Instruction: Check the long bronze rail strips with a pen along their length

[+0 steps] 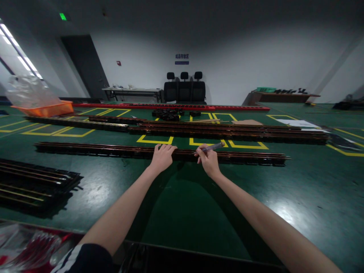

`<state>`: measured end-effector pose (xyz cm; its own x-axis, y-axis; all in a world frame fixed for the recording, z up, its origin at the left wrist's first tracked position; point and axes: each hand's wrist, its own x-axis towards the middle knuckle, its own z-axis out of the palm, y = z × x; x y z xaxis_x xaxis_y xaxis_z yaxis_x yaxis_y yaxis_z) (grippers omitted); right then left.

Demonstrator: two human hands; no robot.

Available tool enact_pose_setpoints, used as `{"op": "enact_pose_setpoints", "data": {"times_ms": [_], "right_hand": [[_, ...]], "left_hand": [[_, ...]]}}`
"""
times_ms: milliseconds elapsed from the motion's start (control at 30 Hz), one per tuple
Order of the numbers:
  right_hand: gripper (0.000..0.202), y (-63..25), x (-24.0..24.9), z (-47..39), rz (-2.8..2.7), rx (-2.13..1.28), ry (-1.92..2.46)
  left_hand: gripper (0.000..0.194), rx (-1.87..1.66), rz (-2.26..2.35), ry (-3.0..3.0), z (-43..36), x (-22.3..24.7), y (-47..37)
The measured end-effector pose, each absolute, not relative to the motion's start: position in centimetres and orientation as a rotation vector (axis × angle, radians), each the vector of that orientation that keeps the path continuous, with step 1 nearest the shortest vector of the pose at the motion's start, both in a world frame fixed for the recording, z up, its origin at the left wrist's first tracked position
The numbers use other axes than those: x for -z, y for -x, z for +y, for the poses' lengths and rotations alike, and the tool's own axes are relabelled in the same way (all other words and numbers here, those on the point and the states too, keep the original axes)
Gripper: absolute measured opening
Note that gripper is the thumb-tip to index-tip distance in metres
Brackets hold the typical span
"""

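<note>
Leaning both forearms over a green table (170,216), a person works at a long dark rail (85,148) that lies crosswise in front of them. The right hand (209,161) is closed around a clear-handled tool (212,147), its handle sloping up to the right and its thin tip pointing left over the rail. The left hand (163,156) lies palm down on the rail near its middle, fingers slightly spread; in the dim light, one cannot tell whether they grip its far side.

A wide stretch of green surface runs from the rail to the table's near edge, and more opens past the rail's right end, where thin rods poke out. At left, stacked rails (34,185) crowd the space in front of the rail's left end. Behind, a row of rails (227,131) leaves only a narrow strip marked with yellow tape (155,141).

Glare spots shine on the tabletop. Farther back stand an orange bin (47,110) holding a plastic bag (31,93) and a long red strip (227,107). Three black seats (184,91) stand against the pale wall (241,64), right of a dark door (85,60).
</note>
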<state>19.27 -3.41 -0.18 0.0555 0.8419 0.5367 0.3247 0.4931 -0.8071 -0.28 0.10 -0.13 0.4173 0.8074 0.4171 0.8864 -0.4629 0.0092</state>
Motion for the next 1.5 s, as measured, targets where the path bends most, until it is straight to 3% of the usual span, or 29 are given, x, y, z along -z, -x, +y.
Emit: {"op": "enact_pose_setpoints", "data": {"times_ms": [1500], "right_hand": [[0.021,-19.28,0.19,-3.36,-1.532,-0.514,1.108]], "left_hand": [[0.040,0.549,-1.476,2.462,-0.22,-0.14,0.47]]}}
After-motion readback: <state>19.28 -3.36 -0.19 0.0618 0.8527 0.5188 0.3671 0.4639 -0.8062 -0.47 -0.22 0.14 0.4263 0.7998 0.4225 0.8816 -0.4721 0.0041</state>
